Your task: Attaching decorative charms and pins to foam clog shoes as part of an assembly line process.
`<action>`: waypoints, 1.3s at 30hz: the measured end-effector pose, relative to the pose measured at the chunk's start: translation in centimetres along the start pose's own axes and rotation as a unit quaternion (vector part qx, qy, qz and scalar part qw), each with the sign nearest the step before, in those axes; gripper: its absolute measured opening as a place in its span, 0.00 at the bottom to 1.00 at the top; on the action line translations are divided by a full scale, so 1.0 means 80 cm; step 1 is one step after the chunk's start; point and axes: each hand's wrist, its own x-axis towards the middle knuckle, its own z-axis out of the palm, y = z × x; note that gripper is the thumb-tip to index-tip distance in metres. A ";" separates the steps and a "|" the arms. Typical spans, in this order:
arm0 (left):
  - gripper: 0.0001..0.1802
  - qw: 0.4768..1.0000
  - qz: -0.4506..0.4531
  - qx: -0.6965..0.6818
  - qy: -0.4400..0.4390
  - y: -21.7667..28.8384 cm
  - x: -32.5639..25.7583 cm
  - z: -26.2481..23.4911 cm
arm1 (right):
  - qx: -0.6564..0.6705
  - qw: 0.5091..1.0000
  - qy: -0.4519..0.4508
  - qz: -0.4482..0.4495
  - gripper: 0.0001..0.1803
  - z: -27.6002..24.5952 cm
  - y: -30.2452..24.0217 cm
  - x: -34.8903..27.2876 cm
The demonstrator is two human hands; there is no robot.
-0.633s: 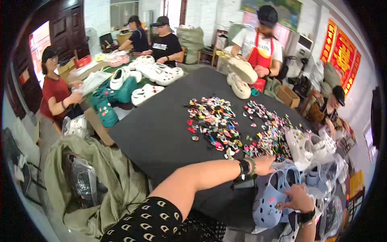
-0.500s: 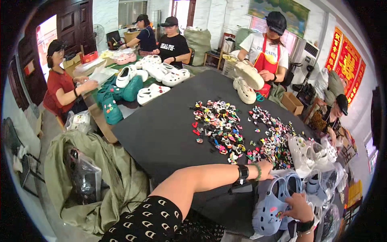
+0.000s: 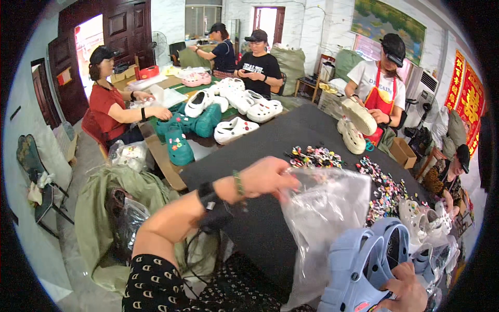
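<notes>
Above the near part of the black table, my left hand (image 3: 264, 179) pinches the upper corner of a clear plastic bag (image 3: 330, 210), which hangs limp from my fingers. To its right is a pair of light blue clogs (image 3: 347, 262), held side by side with a coloured charm low on one. My right hand (image 3: 405, 291) is closed round the clogs' right side; some of its fingers are hidden. Part of the bag lies beside the clogs, and I cannot tell whether they touch. Behind the bag, many small colourful shoe charms (image 3: 387, 195) are heaped.
White clogs (image 3: 415, 217) and bagged clogs (image 3: 434, 262) crowd the right edge. White clogs (image 3: 235, 130) and green clogs (image 3: 179, 145) sit on the far-left table. A green sack (image 3: 96, 229) stands left. Several co-workers sit around; one in a red apron (image 3: 378, 106) holds a cream clog (image 3: 358, 117).
My left hand has moved left and up from beside the clogs, drawing out the clear bag. The blue clogs appear larger and tilted, still in my right hand. The whole view has shifted.
</notes>
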 end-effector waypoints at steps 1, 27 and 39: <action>0.13 0.999 -0.006 -0.021 0.042 -0.002 -0.012 -0.033 | 0.001 1.000 0.006 -0.003 0.24 -0.003 -0.006 0.016; 0.18 0.564 -0.031 0.469 0.679 -0.292 -0.053 -0.585 | 0.051 0.981 -0.129 -0.134 0.20 0.044 -0.011 0.236; 0.51 0.807 -0.107 0.580 0.030 -0.249 -0.016 -0.348 | 0.035 0.983 -0.138 -0.116 0.22 0.073 0.011 0.262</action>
